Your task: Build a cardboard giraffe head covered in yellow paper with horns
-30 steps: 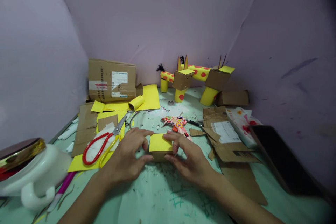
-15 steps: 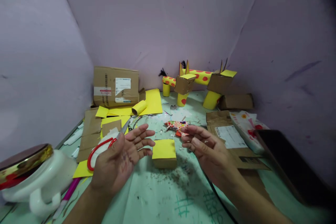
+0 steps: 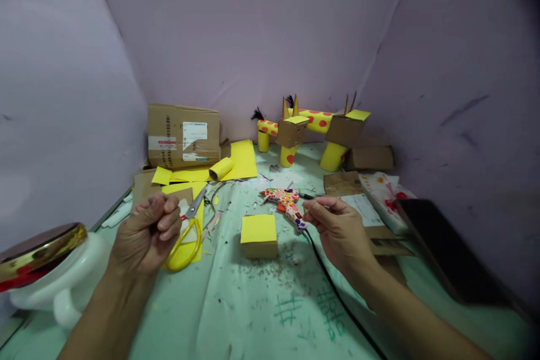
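Note:
My left hand is held up at the left, its fingers curled into a loose fist with nothing showing in it. Partly behind it lie scissors with a yellow handle loop. My right hand is at the right with fingers curled and thumb pressed to them; I see nothing in it. Between the hands, touching neither, sits a small cardboard box with a yellow paper top. Just beyond it lies a flower-patterned glue gun, its black cord passing beneath my right arm.
Two yellow spotted cardboard animals stand at the back. A shipping box and yellow paper are back left. A white mug stands front left. Flattened cardboard and a dark phone are at the right.
Both hands have gone from open, palms facing inward, to closed. The left hand has moved left, exposing more of the scissors. The view has shifted slightly; the yellow-topped box rests in place.

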Available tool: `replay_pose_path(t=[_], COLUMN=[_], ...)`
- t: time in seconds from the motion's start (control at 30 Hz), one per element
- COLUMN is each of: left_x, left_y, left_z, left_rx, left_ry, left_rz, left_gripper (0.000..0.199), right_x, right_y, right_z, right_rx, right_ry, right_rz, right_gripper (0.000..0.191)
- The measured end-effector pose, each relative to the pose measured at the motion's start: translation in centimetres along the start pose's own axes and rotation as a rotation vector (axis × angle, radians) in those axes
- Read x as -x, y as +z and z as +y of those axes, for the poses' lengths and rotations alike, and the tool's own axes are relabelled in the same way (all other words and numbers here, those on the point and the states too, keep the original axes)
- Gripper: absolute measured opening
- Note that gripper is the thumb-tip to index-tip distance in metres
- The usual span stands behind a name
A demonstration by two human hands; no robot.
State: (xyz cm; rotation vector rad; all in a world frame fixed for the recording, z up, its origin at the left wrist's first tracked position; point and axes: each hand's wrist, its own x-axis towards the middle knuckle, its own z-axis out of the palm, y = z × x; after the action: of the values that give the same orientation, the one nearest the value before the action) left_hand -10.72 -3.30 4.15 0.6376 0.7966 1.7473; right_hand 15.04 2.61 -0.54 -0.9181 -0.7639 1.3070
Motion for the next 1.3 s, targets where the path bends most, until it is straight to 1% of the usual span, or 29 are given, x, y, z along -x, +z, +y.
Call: replay_pose_path(t=[0.1,0.17,0.23,0.27,0.33,0.4,0.5,0.6,0.67,0.7,0.73,0.77,0.8,0.83,0.87,0.9,0.97,1.0,1.03,1.13,1.23,1.3], left_x=[-0.2,-0.2,-0.1,0.0,0.1,0.1,0.1,0.0,-0.2,-0.3,-0.3,-0.4,-0.4,-0.4,-0.3,-0.2,0.2,0.4,0.6,1.3,1.4,1.3], left_y=[-0.2,-0.1,0.0,0.1,0.4,0.6,0.8,1.1,1.1,1.1,1.0,0.9,0.8,0.6,0.5,0.5,0.6,0.8,1.1,1.8,2.1,2.0], left_z=[-0.4,-0.8,-1.1,-1.3,-1.7,-2.1,-2.9,-3.8,-4.4,-4.6,-4.8,-5.0,-5.1,-5.1,-5.1,-5.1,-5.0,-5.1,-5.3,-6.4,-7.6,-8.3], left_rx=[-0.088,-0.159,-0.193,-0.194,-0.187,-0.183,-0.199,-0.235,-0.293,-0.333,-0.375,-0.409,-0.447,-0.498,-0.568,-0.675,-0.881,-0.952,-0.979,-0.955,-0.960,-0.965], left_ry=[-0.092,-0.133,-0.141,-0.135,-0.111,-0.078,-0.043,0.011,0.030,0.029,0.026,0.028,0.027,0.010,-0.037,-0.118,-0.283,-0.333,-0.349,-0.300,-0.242,-0.203], left_rz=[-0.046,-0.062,-0.062,-0.058,-0.040,-0.004,0.041,0.047,0.035,0.030,0.027,0.025,0.016,-0.006,-0.039,-0.080,-0.129,-0.134,-0.131,-0.137,-0.149,-0.109], left_gripper=[0.023,0.019,0.017,0.019,0.030,0.039,0.044,0.044,0.036,0.029,0.020,0.017,0.029,0.044,0.057,0.065,0.069,0.069,0.069,0.069,0.062,0.055], right_x=[0.0,0.1,0.2,0.3,0.5,0.4,0.2,-0.3,-0.8,-1.0,-1.3,-1.6,-1.8,-2.0,-2.0,-1.9,-1.3,-0.9,-0.5,0.5,0.8,0.7], right_y=[0.1,0.1,0.0,-0.1,-0.3,-0.5,-0.7,-0.7,-0.7,-0.7,-0.7,-0.8,-0.9,-1.0,-1.1,-1.2,-1.3,-1.3,-1.3,-1.1,-0.9,-0.9], right_z=[-0.1,-0.4,-0.6,-0.8,-0.9,-0.9,-0.8,-0.7,-0.7,-0.6,-0.5,-0.2,0.1,0.6,1.1,1.7,3.0,3.6,4.2,5.4,5.8,5.7], right_rx=[0.026,0.063,0.102,0.119,0.155,0.192,0.243,0.303,0.338,0.352,0.364,0.376,0.391,0.413,0.441,0.476,0.548,0.578,0.601,0.631,0.614,0.581], right_ry=[-0.033,-0.069,-0.104,-0.121,-0.151,-0.169,-0.171,-0.154,-0.127,-0.113,-0.101,-0.096,-0.097,-0.099,-0.095,-0.084,-0.051,-0.041,-0.034,-0.028,-0.026,-0.027], right_rz=[0.022,-0.011,-0.063,-0.097,-0.169,-0.220,-0.230,-0.229,-0.245,-0.257,-0.269,-0.280,-0.289,-0.301,-0.318,-0.331,-0.368,-0.380,-0.395,-0.431,-0.467,-0.500], right_gripper=[0.026,0.025,0.026,0.027,0.030,0.038,0.049,0.052,0.049,0.044,0.034,0.019,0.010,0.024,0.036,0.042,0.046,0.048,0.050,0.059,0.068,0.069])
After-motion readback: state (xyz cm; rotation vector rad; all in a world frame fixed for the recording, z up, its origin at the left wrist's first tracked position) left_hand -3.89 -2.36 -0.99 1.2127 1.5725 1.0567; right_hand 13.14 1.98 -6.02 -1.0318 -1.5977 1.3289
